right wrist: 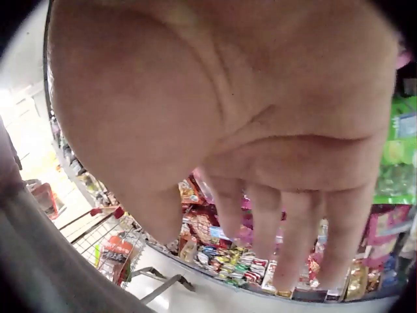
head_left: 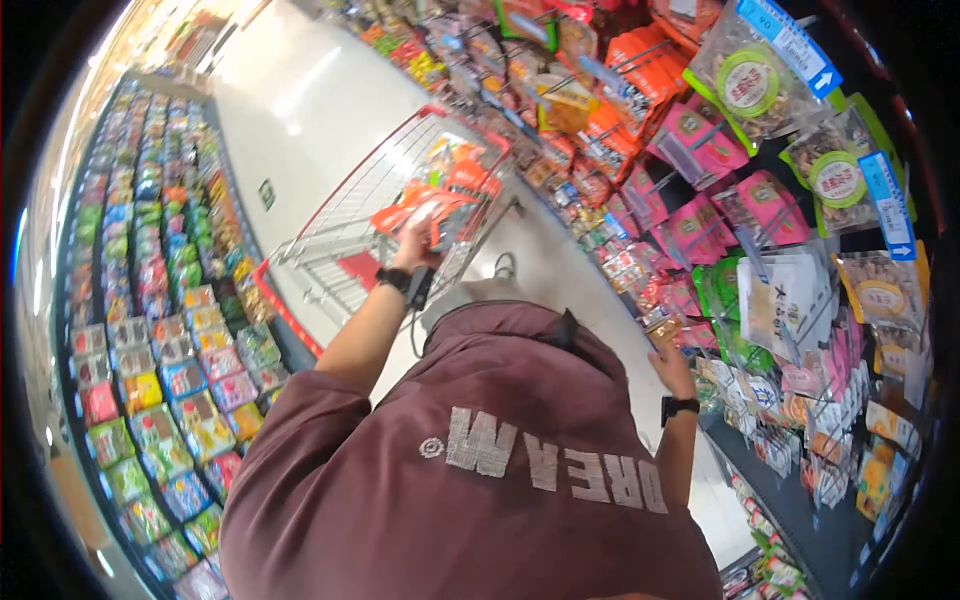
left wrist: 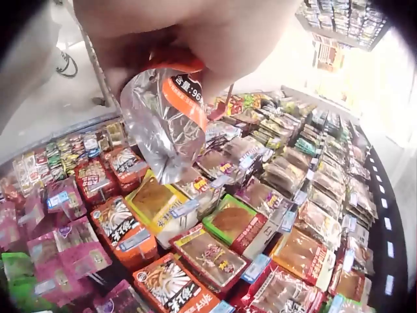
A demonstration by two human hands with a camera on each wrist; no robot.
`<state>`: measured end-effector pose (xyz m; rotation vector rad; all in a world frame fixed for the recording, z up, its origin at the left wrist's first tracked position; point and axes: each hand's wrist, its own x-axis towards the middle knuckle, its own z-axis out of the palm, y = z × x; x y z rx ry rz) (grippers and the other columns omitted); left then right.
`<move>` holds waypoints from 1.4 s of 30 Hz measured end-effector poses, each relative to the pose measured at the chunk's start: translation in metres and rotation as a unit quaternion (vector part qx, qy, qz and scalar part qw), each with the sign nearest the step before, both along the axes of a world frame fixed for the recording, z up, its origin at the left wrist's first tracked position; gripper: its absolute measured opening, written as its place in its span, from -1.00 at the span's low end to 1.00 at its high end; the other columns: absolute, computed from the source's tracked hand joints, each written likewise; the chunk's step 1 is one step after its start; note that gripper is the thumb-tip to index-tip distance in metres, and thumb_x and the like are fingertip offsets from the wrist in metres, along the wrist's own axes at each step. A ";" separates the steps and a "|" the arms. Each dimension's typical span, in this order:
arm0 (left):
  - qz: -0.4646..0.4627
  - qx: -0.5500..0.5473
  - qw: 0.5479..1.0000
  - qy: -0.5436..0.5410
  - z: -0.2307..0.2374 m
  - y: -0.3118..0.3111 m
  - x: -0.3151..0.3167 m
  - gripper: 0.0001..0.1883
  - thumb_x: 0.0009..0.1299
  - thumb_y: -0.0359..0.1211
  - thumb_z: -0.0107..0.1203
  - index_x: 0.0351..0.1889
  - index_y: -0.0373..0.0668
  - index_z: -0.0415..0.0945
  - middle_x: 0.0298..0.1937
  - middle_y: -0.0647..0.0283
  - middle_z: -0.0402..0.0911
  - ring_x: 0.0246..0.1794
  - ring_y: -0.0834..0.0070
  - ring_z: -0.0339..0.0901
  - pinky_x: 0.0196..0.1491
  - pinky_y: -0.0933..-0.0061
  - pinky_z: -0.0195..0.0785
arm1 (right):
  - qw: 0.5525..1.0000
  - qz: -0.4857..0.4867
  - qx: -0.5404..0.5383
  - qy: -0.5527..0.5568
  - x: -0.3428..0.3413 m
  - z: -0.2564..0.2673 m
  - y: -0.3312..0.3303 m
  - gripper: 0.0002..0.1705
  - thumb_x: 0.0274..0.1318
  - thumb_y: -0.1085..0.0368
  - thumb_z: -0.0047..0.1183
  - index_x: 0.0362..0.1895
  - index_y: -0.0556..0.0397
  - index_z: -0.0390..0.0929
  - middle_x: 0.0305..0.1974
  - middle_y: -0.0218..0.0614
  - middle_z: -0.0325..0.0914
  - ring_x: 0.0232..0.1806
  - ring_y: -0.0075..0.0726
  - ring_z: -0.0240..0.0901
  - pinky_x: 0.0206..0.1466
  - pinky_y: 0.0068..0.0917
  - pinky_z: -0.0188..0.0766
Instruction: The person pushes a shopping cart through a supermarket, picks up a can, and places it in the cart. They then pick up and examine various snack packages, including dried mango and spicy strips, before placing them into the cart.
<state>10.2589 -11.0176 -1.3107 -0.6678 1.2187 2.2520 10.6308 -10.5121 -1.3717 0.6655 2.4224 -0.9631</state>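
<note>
My left hand [head_left: 415, 252] grips an orange and silver snack bag [left wrist: 163, 127] by its upper end, over the shopping cart [head_left: 345, 172]. In the left wrist view the bag hangs below the left hand [left wrist: 195, 29], its silver side showing. Other orange snack packs [head_left: 468, 176] lie in the wire basket, close to the held bag. My right hand [head_left: 673, 368] is low at my side near the hanging snack racks. Its palm faces the right wrist camera, and the fingers [right wrist: 264, 215] are extended and slightly spread, holding nothing.
Pink packs [head_left: 700, 140] and clear nut bags [head_left: 750, 85] hang on hooks along the right, with blue price tags [head_left: 790, 45] jutting out. Tiered shelves of colourful packets [head_left: 165, 440] line the left. The pale floor [head_left: 290, 90] runs between them.
</note>
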 end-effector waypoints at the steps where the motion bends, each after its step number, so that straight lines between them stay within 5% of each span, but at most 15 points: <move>1: 0.025 -0.010 1.000 -0.007 0.006 0.001 -0.013 -0.62 0.60 -0.18 0.00 0.28 -0.11 0.52 0.13 0.23 0.71 0.08 0.36 0.67 0.17 0.23 0.54 | 0.998 -0.040 -0.040 0.029 0.011 -0.011 -0.005 -0.45 0.28 0.00 0.23 0.18 0.09 0.52 0.00 0.00 0.66 0.04 0.01 0.64 0.12 -0.15 0.53; 6: -0.016 0.007 1.000 -0.006 -0.021 -0.038 -0.095 -0.62 0.64 -0.15 -0.01 0.24 -0.18 0.50 0.11 0.18 0.71 0.13 0.31 0.64 0.28 0.12 0.47 | 0.973 -0.181 -0.127 0.064 -0.052 0.018 -0.055 -0.56 0.41 0.08 0.15 0.21 0.07 0.52 0.03 -0.16 0.68 0.01 -0.20 0.67 0.03 -0.30 0.58; 8: -0.021 0.010 1.000 0.009 -0.042 -0.051 -0.108 -0.44 0.59 -0.03 0.08 0.33 -0.26 0.37 0.29 0.06 0.57 0.15 0.20 0.61 0.27 0.08 0.47 | 0.954 -0.223 -0.159 0.122 -0.111 0.059 -0.083 -0.59 0.46 0.10 0.11 0.21 0.07 0.54 0.06 -0.22 0.68 -0.03 -0.30 0.68 -0.01 -0.38 0.59; 10: 0.083 0.014 0.960 -0.266 -0.039 -0.057 -0.116 -0.17 0.52 0.08 0.15 0.50 -0.30 0.09 0.51 -0.06 0.29 0.22 0.04 0.55 0.27 0.03 0.45 | 0.937 -0.269 -0.186 0.126 -0.158 0.090 -0.108 -0.60 0.46 0.14 0.11 0.22 0.07 0.54 0.08 -0.22 0.68 -0.08 -0.33 0.70 -0.03 -0.45 0.59; 11: 0.024 0.028 0.962 -0.272 -0.079 -0.082 -0.117 -0.03 0.46 0.10 0.20 0.56 -0.22 -0.13 0.57 -0.19 0.08 0.40 -0.17 0.33 0.36 -0.05 0.33 | 0.941 -0.242 -0.178 0.154 -0.177 0.106 -0.119 -0.61 0.47 0.14 0.11 0.23 0.07 0.54 0.08 -0.23 0.68 -0.07 -0.34 0.70 -0.04 -0.46 0.58; 14: -0.117 0.002 0.966 -0.231 -0.126 -0.111 -0.113 -0.42 0.57 -0.13 0.03 0.42 -0.24 0.18 0.38 0.00 0.41 0.30 0.07 0.48 0.35 -0.03 0.35 | 0.943 -0.212 -0.147 0.211 -0.214 0.121 -0.129 -0.65 0.47 0.19 0.11 0.19 0.10 0.56 0.02 -0.29 0.69 -0.05 -0.41 0.68 -0.04 -0.50 0.55; 21: -0.209 -0.027 0.953 -0.217 -0.191 -0.147 -0.152 -0.64 0.58 -0.16 -0.03 0.25 -0.06 0.42 0.13 0.28 0.54 0.14 0.33 0.51 0.25 0.17 0.44 | 0.891 -0.247 -0.080 0.372 -0.342 0.232 -0.144 -0.74 0.47 0.31 0.09 0.13 0.15 0.55 0.03 -0.32 0.66 0.05 -0.46 0.56 0.14 -0.48 0.49; 24: -0.209 0.031 0.957 -0.198 -0.224 -0.156 -0.173 -0.66 0.55 -0.17 0.02 0.22 0.01 0.45 0.03 0.37 0.56 0.04 0.39 0.51 0.15 0.21 0.42 | 0.833 -0.239 -0.118 0.484 -0.398 0.253 -0.119 -0.52 0.46 0.35 0.08 0.37 0.22 0.35 0.29 -0.14 0.52 0.28 -0.28 0.50 0.35 -0.40 0.41; 27: -0.217 0.047 0.961 -0.165 -0.163 -0.136 -0.184 -0.68 0.54 -0.19 0.01 0.21 0.02 0.45 0.03 0.39 0.61 -0.02 0.46 0.49 0.15 0.23 0.33 | 0.827 -0.217 -0.080 0.512 -0.455 0.280 -0.099 -0.44 0.45 0.32 0.05 0.45 0.18 0.27 0.36 -0.06 0.41 0.38 -0.15 0.41 0.42 -0.22 0.38; 32: -0.208 0.044 0.969 -0.128 -0.157 -0.130 -0.190 -0.78 0.54 -0.22 -0.01 0.06 0.00 0.49 -0.05 0.39 0.63 -0.10 0.46 0.54 0.06 0.26 0.35 | 0.735 -0.393 -0.266 0.485 -0.520 0.277 -0.041 -0.11 0.38 0.28 0.11 0.61 0.15 -0.12 0.55 0.06 0.07 0.59 0.11 0.03 0.55 0.07 0.10; 34: -0.154 0.074 0.977 -0.126 -0.163 -0.131 -0.189 -0.84 0.53 -0.24 -0.02 -0.08 -0.03 0.52 -0.16 0.39 0.64 -0.21 0.46 0.54 -0.06 0.34 0.39 | 0.729 -0.433 -0.219 0.483 -0.540 0.263 -0.012 0.14 0.27 0.22 0.24 0.64 0.13 -0.34 0.54 0.04 0.04 0.61 0.16 -0.08 0.59 0.15 -0.04; 35: -0.163 0.228 0.951 -0.128 -0.199 -0.144 -0.193 -0.84 0.52 -0.24 -0.02 -0.15 -0.06 0.54 -0.22 0.39 0.63 -0.21 0.45 0.56 -0.15 0.39 0.40 | 0.720 -0.460 -0.203 0.479 -0.548 0.262 -0.007 0.17 0.25 0.21 0.26 0.65 0.13 -0.36 0.54 0.04 0.02 0.60 0.16 -0.07 0.59 0.14 -0.04; 37: -0.189 0.078 0.969 -0.136 -0.149 -0.143 -0.189 -0.83 0.54 -0.23 -0.02 -0.09 -0.05 0.52 -0.20 0.41 0.61 -0.24 0.49 0.52 -0.11 0.38 0.42 | 0.713 -0.484 -0.195 0.468 -0.553 0.259 0.004 0.26 0.19 0.21 0.31 0.65 0.08 -0.42 0.55 0.04 -0.03 0.55 0.16 -0.02 0.59 0.06 -0.02; 40: -0.145 0.001 0.976 -0.164 -0.112 -0.136 -0.190 -0.83 0.55 -0.22 -0.01 -0.05 -0.04 0.50 -0.18 0.41 0.60 -0.25 0.50 0.50 -0.09 0.36 0.43 | 0.669 -0.521 -0.211 0.486 -0.563 0.255 0.004 0.10 0.20 0.23 0.30 0.64 0.04 -0.16 0.48 0.00 0.10 0.48 0.07 0.09 0.53 0.01 0.08; 42: -0.119 -0.024 0.978 -0.171 -0.122 -0.148 -0.195 -0.82 0.55 -0.22 -0.01 -0.02 -0.04 0.49 -0.17 0.41 0.60 -0.25 0.50 0.49 -0.07 0.35 0.43 | 0.638 -0.492 -0.339 0.486 -0.560 0.237 0.017 -0.40 0.26 0.25 0.25 0.33 0.09 0.37 0.29 -0.15 0.32 0.21 -0.17 0.24 0.43 -0.07 0.16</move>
